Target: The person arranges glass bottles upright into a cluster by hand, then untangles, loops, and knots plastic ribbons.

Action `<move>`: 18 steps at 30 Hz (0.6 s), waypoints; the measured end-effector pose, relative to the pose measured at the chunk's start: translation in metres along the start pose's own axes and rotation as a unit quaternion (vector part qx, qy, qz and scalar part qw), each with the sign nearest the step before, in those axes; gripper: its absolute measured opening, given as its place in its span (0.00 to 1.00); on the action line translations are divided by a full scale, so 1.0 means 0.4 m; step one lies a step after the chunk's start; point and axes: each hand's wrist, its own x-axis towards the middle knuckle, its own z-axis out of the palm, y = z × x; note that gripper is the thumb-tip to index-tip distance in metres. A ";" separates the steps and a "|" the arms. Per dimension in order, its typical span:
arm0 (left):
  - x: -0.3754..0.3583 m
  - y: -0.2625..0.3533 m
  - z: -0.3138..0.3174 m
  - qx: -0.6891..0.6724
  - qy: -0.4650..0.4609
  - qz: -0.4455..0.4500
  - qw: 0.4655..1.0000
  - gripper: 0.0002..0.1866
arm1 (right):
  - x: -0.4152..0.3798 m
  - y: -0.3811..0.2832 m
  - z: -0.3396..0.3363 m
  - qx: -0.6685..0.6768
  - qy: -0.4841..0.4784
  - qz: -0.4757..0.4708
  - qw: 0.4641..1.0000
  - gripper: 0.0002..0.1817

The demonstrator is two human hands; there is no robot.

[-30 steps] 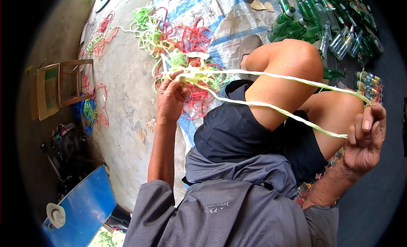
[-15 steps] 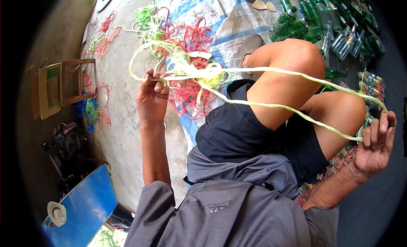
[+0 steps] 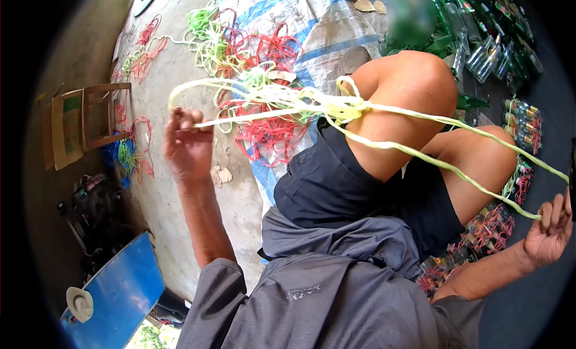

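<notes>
A pale yellow-green cord [image 3: 345, 111] is stretched across my raised knees, with a loose knotted bunch at its middle. At the left, my left hand [image 3: 189, 144] pinches a loop of it between thumb and fingers. My right hand [image 3: 551, 229], partly cut off at the right edge, grips the far end, where two strands run back to the bunch. Beyond the bunch, on the floor and tarp, lies a tangle of red string [image 3: 273, 139] and green string [image 3: 204, 24].
A blue-striped white tarp [image 3: 339, 37] lies under my legs. Green bottles [image 3: 444, 43] and clear bottles [image 3: 483, 61] are heaped at the upper right. To the left are a wooden frame [image 3: 89, 118], a dark bag [image 3: 99, 205] and a blue panel [image 3: 123, 289] with a white hat [image 3: 80, 304].
My hands have moved farther apart, the left going left and down, the right going right and down. The cord's knotted bunch has shifted right, onto the knee.
</notes>
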 end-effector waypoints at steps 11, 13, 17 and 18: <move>-0.011 0.064 0.153 -0.103 -0.118 0.000 0.988 0.07 | -0.049 -0.099 -0.164 0.037 0.069 0.008 0.997 0.18; -0.012 0.071 0.125 -0.106 -0.126 -0.021 0.986 0.07 | -0.058 -0.098 -0.183 0.057 0.076 0.011 0.995 0.17; -0.013 0.097 0.050 -0.118 -0.114 -0.032 0.986 0.07 | -0.073 -0.107 -0.200 0.066 0.078 0.001 0.995 0.15; -0.017 0.094 0.032 -0.124 -0.094 -0.028 0.987 0.07 | -0.073 -0.109 -0.200 0.063 0.078 -0.005 0.995 0.15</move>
